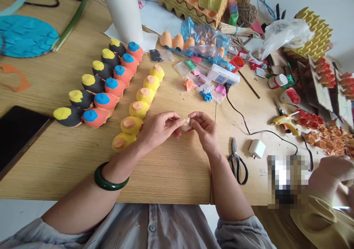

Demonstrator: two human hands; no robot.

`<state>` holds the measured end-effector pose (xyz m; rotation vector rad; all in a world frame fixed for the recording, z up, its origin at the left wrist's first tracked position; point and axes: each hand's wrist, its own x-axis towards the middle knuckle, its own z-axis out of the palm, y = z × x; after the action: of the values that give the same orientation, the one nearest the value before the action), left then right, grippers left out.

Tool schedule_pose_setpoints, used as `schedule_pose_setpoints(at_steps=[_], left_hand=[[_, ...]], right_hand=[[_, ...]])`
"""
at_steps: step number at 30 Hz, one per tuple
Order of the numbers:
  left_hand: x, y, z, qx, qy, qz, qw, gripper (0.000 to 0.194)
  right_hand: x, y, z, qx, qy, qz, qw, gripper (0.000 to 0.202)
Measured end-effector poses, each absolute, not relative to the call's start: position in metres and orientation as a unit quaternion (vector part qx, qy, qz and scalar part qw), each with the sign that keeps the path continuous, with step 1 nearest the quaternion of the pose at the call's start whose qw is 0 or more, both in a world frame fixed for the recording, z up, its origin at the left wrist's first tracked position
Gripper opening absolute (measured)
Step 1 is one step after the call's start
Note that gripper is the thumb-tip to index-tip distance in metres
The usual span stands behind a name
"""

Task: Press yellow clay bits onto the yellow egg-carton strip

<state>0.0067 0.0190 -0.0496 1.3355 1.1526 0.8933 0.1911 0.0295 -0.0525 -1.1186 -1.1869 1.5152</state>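
Observation:
My left hand [166,126] and my right hand [203,129] meet above the table, fingertips pinched on a small clear plastic packet [186,123] with a bit of yellow in it. A dark green bangle circles my left wrist. Beside my left forearm runs a row of yellow egg-carton cups [131,124] with peach-orange tops. Farther left are a row of coral cups [106,100] with blue tops and a row of black cups [92,83] with yellow tops. Beyond my hands lie small bags of coloured clay [206,94].
Black-handled scissors [237,162], a white plug adapter [257,148] and a yellow glue gun [286,122] lie right. A power strip [223,75] with its cable is beyond. A white bottle [124,13] stands at the back. Another person's hand [332,171] is at lower right.

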Motion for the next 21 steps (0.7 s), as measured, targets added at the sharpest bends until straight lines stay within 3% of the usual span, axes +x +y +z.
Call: schedule_pose_setpoints(at_steps=[4,10,14,17,21], left_hand=[[0.01,0.0182,-0.0491,0.572,0.495,0.431,0.492,0.031],[0.0126,0.0194,-0.0447,0.451,0.495,0.442,0.597,0.049],[0.0162,0.0191,-0.0451,0.409,0.461,0.437,0.655,0.041],[0.0171,0.0181,-0.0495,0.41,0.475,0.457,0.631,0.038],[0.0166,0.0165,-0.0536,0.43,0.502,0.484,0.573,0.034]], right_hand=[[0.1906,0.0294,-0.055,-0.455,-0.459,0.622,0.442,0.029],[0.1872,0.0293,-0.0562,-0.458,-0.421,0.631,0.464,0.026],[0.1865,0.0281,-0.0574,-0.458,-0.425,0.617,0.479,0.02],[0.1867,0.0249,-0.0555,-0.477,-0.505,0.539,0.475,0.017],[0.185,0.0204,-0.0499,-0.451,-0.667,0.372,0.461,0.03]])
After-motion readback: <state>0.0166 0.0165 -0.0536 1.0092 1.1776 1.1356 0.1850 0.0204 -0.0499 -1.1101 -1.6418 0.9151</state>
